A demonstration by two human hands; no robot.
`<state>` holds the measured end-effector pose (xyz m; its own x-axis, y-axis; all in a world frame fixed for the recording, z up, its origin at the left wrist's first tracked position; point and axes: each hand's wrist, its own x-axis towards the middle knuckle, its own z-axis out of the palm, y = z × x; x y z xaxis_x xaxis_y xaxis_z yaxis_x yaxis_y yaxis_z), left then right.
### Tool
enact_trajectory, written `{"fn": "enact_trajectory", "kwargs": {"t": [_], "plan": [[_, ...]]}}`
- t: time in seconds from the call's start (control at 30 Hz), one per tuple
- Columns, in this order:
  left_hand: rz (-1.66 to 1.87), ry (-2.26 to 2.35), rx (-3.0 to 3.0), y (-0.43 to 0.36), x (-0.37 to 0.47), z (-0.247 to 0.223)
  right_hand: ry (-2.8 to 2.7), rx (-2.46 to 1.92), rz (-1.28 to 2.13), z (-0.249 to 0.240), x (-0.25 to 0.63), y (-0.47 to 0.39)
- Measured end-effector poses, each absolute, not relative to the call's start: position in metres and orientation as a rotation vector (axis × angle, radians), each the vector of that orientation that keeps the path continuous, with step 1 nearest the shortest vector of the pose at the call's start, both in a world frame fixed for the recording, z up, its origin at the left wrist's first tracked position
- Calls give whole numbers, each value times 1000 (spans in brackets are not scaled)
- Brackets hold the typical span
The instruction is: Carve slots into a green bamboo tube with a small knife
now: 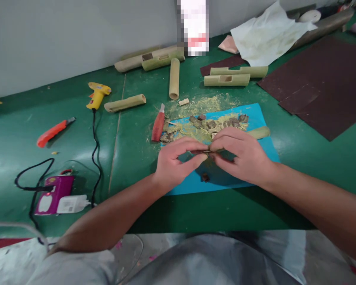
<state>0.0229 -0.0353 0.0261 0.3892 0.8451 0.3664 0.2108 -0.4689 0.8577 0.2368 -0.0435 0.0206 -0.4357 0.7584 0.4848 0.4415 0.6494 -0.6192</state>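
Over a blue sheet [178, 189], my left hand [178, 158] and my right hand [240, 154] meet fingertip to fingertip. Both pinch a small thin brownish piece [207, 151], mostly hidden by the fingers; its kind I cannot make out. Behind my right hand a pale green bamboo piece [259, 133] sticks out, the rest of it covered. Just beyond the fingers lie several small dark brown scraps [210, 124] among yellowish shavings. One more dark scrap [205, 177] rests on the sheet below my hands. A red-handled knife [158, 126] lies at the sheet's left edge.
Cut bamboo tubes [174, 79] lie along the back of the green table [142, 150]. On the left are a yellow glue gun [97, 95], an orange cutter [55, 132] and a purple power strip [55, 194] with cords. Dark brown sheets [323, 87] cover the right.
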Motion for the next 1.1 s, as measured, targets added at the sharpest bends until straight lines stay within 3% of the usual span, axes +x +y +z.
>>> {"fn": "enact_trajectory", "kwargs": {"t": [0.33,0.53,0.8,1.1], "plan": [[1117,957,1884,-38,24,23,-2109,-896,422,22,235,-47],[995,1046,1821,-39,25,26,-2291,-850,171,20,237,-45],[1056,1073,1887,-35,23,22,-2332,-1045,63,21,249,-38],[891,1035,2138,-28,20,16,-2431,-1088,335,17,263,-26]]}}
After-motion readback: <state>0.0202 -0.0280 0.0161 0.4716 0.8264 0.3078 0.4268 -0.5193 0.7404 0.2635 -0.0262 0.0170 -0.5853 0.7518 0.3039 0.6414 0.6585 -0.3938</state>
